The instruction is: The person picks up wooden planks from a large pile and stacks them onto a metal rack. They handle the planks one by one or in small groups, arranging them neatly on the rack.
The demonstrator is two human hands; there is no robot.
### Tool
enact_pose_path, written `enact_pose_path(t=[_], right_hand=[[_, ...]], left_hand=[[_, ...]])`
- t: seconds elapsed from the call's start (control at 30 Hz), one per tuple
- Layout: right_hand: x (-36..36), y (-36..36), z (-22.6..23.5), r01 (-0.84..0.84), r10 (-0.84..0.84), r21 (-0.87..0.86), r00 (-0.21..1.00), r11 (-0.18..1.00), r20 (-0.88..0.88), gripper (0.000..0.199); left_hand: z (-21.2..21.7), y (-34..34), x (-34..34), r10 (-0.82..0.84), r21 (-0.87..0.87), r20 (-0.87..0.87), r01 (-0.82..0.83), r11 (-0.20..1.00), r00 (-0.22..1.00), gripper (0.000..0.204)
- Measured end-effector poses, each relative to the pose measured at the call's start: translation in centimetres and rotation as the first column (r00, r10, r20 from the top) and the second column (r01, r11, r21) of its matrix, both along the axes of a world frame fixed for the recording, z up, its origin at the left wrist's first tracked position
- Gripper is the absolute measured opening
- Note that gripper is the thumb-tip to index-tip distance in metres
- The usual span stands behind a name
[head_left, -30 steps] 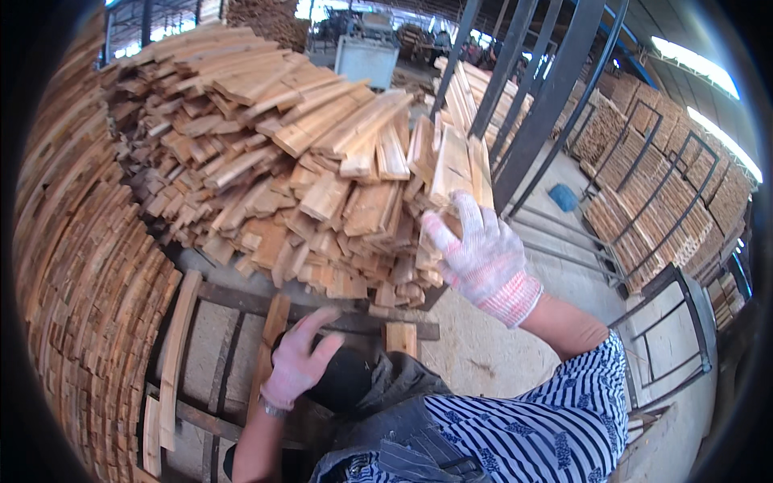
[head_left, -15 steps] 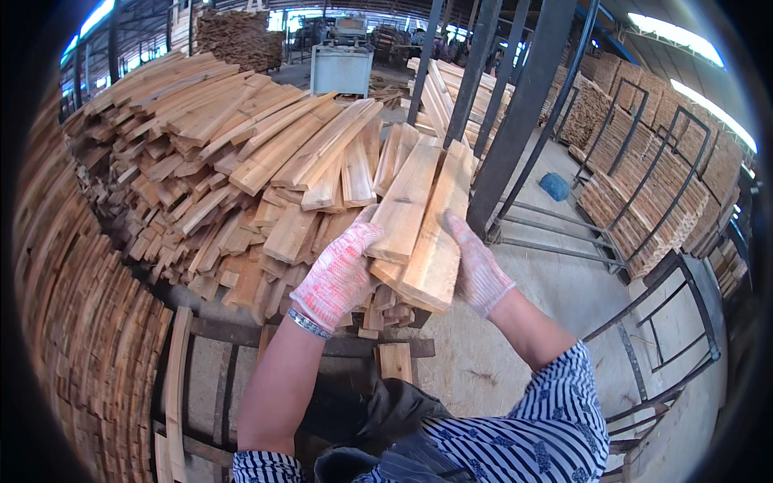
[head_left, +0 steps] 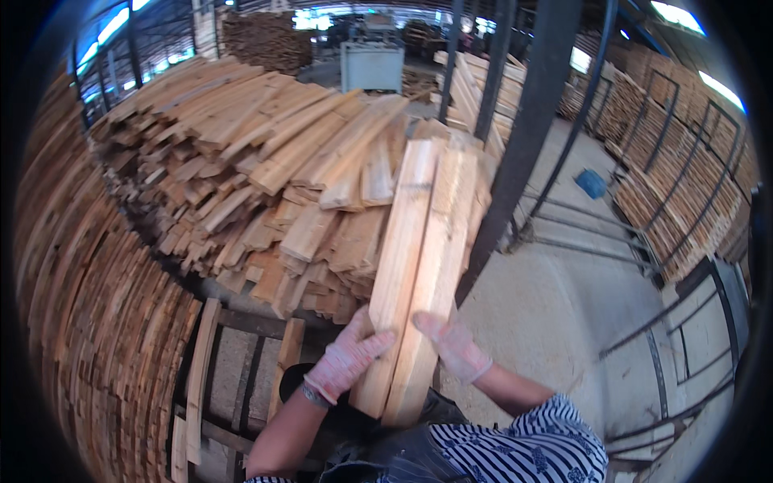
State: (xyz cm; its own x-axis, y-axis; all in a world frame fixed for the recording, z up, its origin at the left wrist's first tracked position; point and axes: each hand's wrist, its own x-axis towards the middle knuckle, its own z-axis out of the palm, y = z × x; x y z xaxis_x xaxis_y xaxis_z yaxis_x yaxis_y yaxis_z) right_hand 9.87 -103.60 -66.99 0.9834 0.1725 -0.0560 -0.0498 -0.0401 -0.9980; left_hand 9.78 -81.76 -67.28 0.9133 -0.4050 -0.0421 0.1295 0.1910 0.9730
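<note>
Two long pale wooden slats [head_left: 415,266] lie side by side, their near ends close to my body and their far ends resting toward the big pile of loose slats [head_left: 266,169]. My left hand [head_left: 348,356], in a pink-white glove, grips the slats from the left edge. My right hand [head_left: 451,346], gloved the same, holds them from the right edge. My striped sleeve shows at the bottom.
A neat curved stack of slats [head_left: 88,322] fills the left side. A dark steel post [head_left: 523,137] stands right of the pile. Metal racks with stacked wood [head_left: 684,185] line the right, with concrete floor [head_left: 555,306] between. A wooden frame [head_left: 201,378] lies below the pile.
Both hands have drawn the two slats off the pile and down toward my body. A second ago the left hand was low near my lap and the right hand touched the pile.
</note>
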Motion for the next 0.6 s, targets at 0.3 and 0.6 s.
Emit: enact_pose_path(t=[0.3,0.6], right_hand=[[-3.1,5.6,-0.7,-0.132,0.124,0.071,0.986,0.989,0.112,0.047],[-3.0,24.2,-4.7,-0.343,0.632,-0.553,0.187,0.759,0.752,0.039]], left_hand=[[6.5,6.8,-10.9,0.336,0.203,0.060,-0.341,0.918,0.940,0.087],[4.3,17.6,-21.9,0.795,0.192,0.484,-0.931,0.310,0.364,0.098]])
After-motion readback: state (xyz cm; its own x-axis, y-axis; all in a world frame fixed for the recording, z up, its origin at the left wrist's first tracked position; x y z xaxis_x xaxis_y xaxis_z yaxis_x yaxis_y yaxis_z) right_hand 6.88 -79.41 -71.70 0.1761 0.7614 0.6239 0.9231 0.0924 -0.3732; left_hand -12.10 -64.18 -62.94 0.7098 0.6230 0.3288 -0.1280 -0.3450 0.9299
